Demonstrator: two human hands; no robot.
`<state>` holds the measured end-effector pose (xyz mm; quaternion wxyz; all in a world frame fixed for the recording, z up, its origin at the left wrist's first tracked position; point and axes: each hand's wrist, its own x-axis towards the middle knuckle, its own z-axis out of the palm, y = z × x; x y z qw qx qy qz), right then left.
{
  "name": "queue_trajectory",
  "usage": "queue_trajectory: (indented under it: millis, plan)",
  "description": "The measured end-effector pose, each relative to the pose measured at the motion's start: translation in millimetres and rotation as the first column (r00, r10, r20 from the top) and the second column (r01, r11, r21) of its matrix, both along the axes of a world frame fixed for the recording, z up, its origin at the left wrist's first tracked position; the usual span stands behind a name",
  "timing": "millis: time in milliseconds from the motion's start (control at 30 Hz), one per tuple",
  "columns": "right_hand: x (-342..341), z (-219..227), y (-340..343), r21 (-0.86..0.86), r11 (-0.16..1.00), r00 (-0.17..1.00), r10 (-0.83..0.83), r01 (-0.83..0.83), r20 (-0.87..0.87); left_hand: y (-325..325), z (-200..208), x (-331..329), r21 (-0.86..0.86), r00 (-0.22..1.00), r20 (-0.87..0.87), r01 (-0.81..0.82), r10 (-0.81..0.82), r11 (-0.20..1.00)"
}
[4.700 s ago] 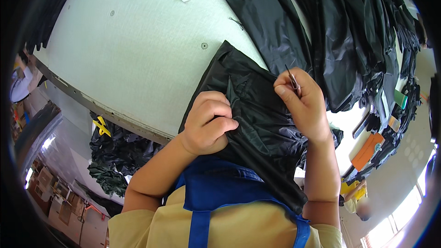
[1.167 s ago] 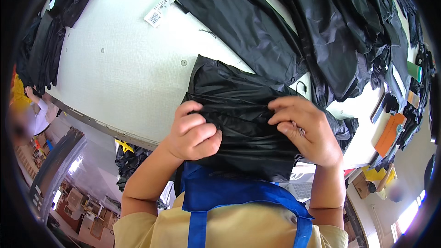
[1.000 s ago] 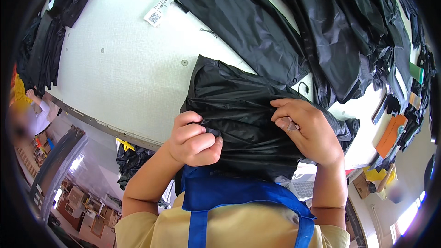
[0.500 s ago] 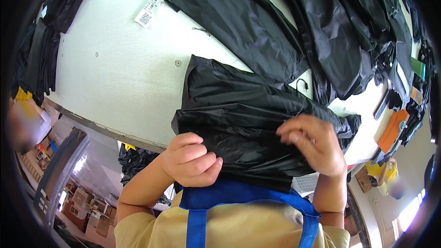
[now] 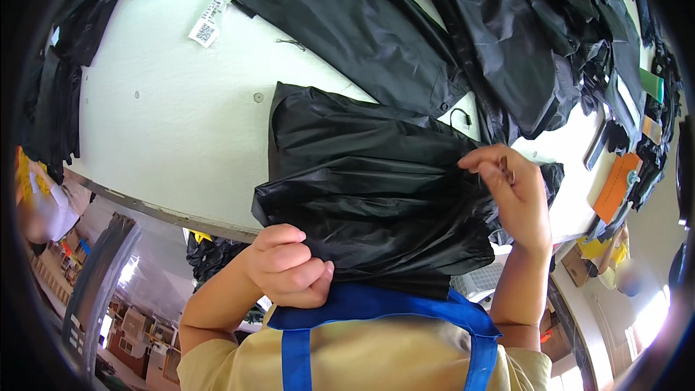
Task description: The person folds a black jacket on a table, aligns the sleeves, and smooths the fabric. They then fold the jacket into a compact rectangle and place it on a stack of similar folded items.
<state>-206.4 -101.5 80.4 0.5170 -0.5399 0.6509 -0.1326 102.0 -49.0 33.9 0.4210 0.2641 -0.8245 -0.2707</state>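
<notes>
A crumpled black garment [image 5: 376, 181] of shiny thin fabric lies at the table's near edge, against my front. My left hand [image 5: 289, 268] is closed in a fist at its near left edge, with the fabric running in under the fingers. Over the garment's right part, my right hand [image 5: 514, 195] is raised with thumb and forefinger together. A small brownish thing shows among its curled fingers, too small to name. Just beyond lies another black garment [image 5: 347, 29], with a white tag [image 5: 210, 20] at its far left end.
More black garments [image 5: 521, 43] are heaped at the far right, others [image 5: 65, 94] hang at the left edge of the white table [image 5: 174, 130]. An orange card [image 5: 615, 187] lies at the right. A person [image 5: 43, 210] is at the left, another [image 5: 615, 264] at the right.
My right hand has lifted and moved slightly away from me, its fingers drawing together. My left fist stays at the garment's edge. The whole view has shifted a little.
</notes>
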Motion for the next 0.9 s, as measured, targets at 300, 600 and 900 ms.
queue_trajectory:
  millis: [300,600,900]
  plan:
    - [41,-2,-15,-0.071,0.812,0.814,0.581,-0.579,0.000,6,10,-1,-0.032,0.996,0.053,-0.066,0.067,0.997]
    - [29,19,9,-0.113,0.704,0.640,0.691,-0.701,0.335,-13,58,16,0.164,0.910,0.408,0.001,-0.069,0.986]
    - [7,38,26,-0.174,0.853,0.802,0.522,-0.492,0.291,0,51,24,0.016,0.934,0.356,0.033,-0.036,0.999]
